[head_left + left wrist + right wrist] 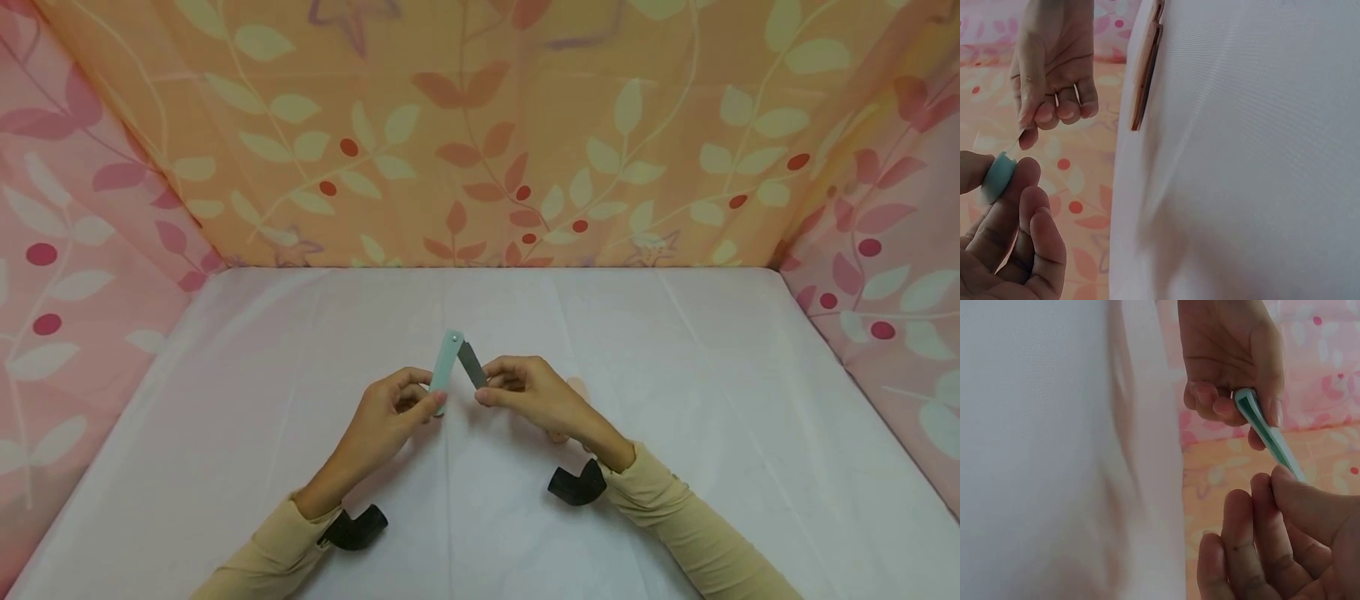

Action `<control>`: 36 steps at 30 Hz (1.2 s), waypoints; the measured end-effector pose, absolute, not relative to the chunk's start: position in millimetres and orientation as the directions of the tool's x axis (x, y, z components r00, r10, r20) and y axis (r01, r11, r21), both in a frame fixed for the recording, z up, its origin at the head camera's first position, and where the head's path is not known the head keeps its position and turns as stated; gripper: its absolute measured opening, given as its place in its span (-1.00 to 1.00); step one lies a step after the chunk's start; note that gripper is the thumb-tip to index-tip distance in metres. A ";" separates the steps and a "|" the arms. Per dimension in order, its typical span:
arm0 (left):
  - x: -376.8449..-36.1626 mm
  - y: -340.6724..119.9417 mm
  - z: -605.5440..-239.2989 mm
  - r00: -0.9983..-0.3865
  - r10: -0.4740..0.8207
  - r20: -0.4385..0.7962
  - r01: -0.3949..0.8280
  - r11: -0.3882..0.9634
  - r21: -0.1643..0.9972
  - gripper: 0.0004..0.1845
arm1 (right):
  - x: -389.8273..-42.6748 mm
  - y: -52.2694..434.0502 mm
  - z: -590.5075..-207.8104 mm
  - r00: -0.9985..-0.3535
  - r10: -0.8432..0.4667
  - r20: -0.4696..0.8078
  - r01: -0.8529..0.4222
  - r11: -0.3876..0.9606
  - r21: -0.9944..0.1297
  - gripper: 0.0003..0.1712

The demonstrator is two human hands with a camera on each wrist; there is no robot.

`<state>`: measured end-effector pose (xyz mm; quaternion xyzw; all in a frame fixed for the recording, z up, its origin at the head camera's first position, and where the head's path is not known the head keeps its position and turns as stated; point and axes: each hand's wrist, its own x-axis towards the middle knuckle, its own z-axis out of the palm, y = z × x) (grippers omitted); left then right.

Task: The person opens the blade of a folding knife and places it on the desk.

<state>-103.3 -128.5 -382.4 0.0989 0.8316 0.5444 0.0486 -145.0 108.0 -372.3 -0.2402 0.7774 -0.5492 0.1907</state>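
Note:
A folding knife with a mint-green handle (pixel 445 371) and a dark grey blade (pixel 472 365) is held up over the table, half unfolded, its pivot at the top. My left hand (pixel 390 410) pinches the lower part of the handle between thumb and fingers. Between thumb and forefinger, my right hand (pixel 534 390) grips the free end of the blade. From the right wrist view, the handle's long green slot (pixel 1264 432) faces the camera. The left wrist view shows the handle end-on and the blade as a thin line.
A flat wooden-coloured object (pixel 577 387) lies on the white table (pixel 255 400), partly hidden behind my right wrist; its edge shows in the left wrist view. Black curved pieces (pixel 362 528) sit at both cuffs. Patterned cloth walls (pixel 480 167) stand around the back and sides.

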 end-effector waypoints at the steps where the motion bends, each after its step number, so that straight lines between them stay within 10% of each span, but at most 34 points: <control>1: -103.0 -128.1 -382.1 -0.976 0.217 0.026 0.109 0.381 0.918 -0.74 | -144.9 107.4 -372.6 -0.814 -0.580 -0.030 -0.161 0.276 -0.948 -0.64; 36: -104.8 -133.0 -379.6 -0.972 0.213 0.097 0.166 0.337 0.927 -0.84 | -155.2 121.4 -368.0 -0.828 -0.559 -0.041 -0.189 0.347 -0.918 -0.72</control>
